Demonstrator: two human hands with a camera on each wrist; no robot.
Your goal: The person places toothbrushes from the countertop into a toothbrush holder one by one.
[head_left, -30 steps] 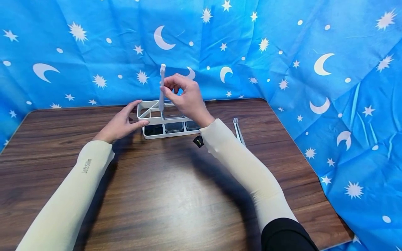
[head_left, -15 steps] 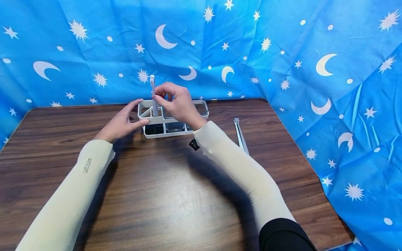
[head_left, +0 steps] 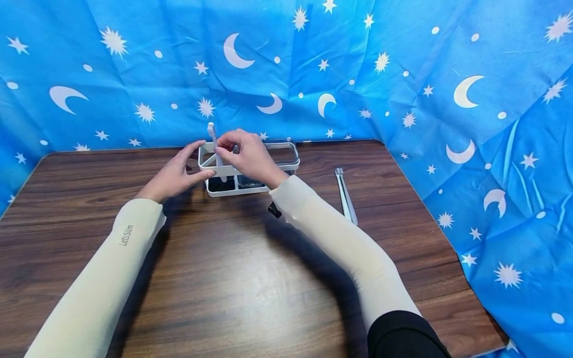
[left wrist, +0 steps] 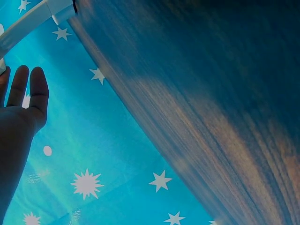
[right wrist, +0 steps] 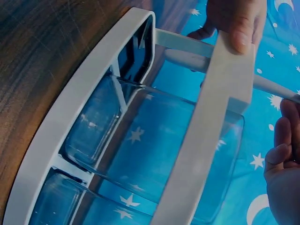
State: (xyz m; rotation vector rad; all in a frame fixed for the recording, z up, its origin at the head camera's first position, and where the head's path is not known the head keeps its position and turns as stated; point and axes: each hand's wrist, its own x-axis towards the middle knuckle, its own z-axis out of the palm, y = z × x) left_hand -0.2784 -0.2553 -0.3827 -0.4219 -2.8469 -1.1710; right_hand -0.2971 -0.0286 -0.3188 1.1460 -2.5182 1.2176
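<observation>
A white two-tier toothbrush holder (head_left: 228, 170) stands at the back of the table. My left hand (head_left: 172, 174) grips its left end, thumb on the front bar and fingers behind. My right hand (head_left: 252, 158) pinches a pale grey toothbrush (head_left: 212, 134), bristle head up, by its handle. In the right wrist view the toothbrush handle (right wrist: 187, 60) passes down through the top tier beside the left thumb (right wrist: 241, 37), its lower end between the tiers. A clear cup (right wrist: 145, 136) sits in the middle slot; the right forearm hides part of the holder's right side.
Two more toothbrushes (head_left: 345, 196) lie side by side on the wooden table (head_left: 250, 278), right of the holder. A black tag (head_left: 274, 210) hangs by the right cuff. Blue star-patterned cloth (head_left: 304, 64) rises behind the table and along its right side.
My right hand has moved left and down, lowering the toothbrush from above the holder into its left-hand section. The left hand keeps its grip on the holder's end.
</observation>
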